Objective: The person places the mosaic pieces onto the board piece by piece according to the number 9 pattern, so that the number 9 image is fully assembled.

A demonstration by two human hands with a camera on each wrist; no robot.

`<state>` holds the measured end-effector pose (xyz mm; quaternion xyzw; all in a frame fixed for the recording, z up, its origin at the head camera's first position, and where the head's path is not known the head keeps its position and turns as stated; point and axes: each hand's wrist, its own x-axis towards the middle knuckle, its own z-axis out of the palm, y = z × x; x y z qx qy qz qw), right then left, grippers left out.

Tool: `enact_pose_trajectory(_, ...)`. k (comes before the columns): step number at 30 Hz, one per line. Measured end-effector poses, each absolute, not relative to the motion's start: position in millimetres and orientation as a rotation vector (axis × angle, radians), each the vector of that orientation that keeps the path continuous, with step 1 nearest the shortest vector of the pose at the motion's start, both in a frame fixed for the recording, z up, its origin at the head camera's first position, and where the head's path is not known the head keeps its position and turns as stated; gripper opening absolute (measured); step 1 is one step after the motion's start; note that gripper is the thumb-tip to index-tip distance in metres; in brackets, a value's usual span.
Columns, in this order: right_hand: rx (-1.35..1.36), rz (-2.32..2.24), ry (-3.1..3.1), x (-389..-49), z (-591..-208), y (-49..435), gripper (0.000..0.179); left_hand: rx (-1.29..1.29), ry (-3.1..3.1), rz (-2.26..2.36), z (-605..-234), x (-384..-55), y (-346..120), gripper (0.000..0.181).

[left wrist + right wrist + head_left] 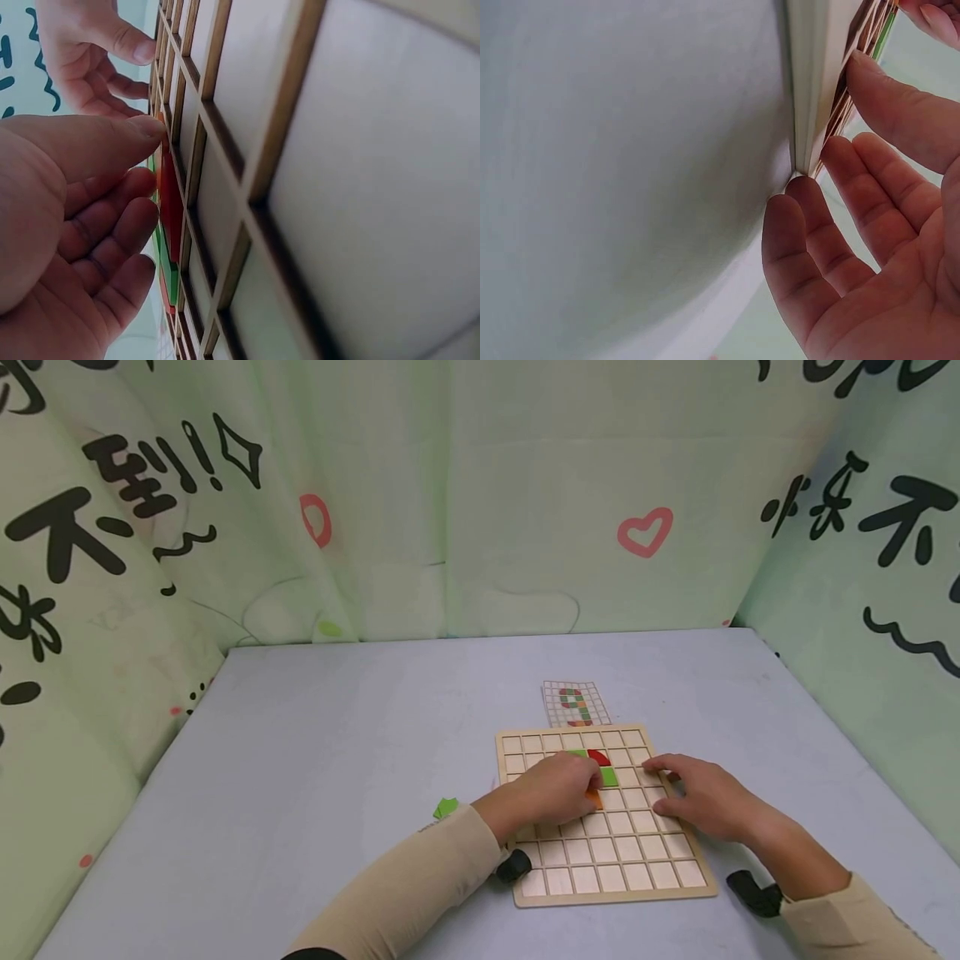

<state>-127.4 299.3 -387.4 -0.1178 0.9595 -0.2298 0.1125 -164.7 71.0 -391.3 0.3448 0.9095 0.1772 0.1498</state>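
A wooden grid board [615,877] lies on the table, holding several coloured tiles near its upper middle. Among them are a red curved tile [598,758] and a green square tile [609,777]. My left hand [551,789] reaches over the board, its thumb and index fingertips pinching an orange tile [595,799] at the grid. Part of that tile is hidden by the fingers; more red and green [171,281] shows beside them in the left wrist view. At the board's right edge, my right hand [708,793] rests with thumb and fingertips touching the frame and nearby cells.
Behind the board lies a gridded card [576,703] printed with a coloured pattern. Loose green pieces [446,808] are on the white table [337,760], left of the board. Printed curtains [525,527] hang round the back and sides.
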Motion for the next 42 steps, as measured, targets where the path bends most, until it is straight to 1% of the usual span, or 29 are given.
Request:
enact_pose_trajectory(9,-0.337,-0.653,2.818,-128,-387,299,0.053,0.987,2.597,0.549,-384,-167,58,0.025)
enact_pose_trajectory(25,-0.332,-0.650,2.820,-128,-388,299,0.054,0.910,2.630,0.662,-372,-165,16,0.028)
enact_pose_trajectory(42,-0.277,-0.642,2.802,-130,-388,298,0.055,0.770,2.675,0.839,-370,-159,-46,0.029)
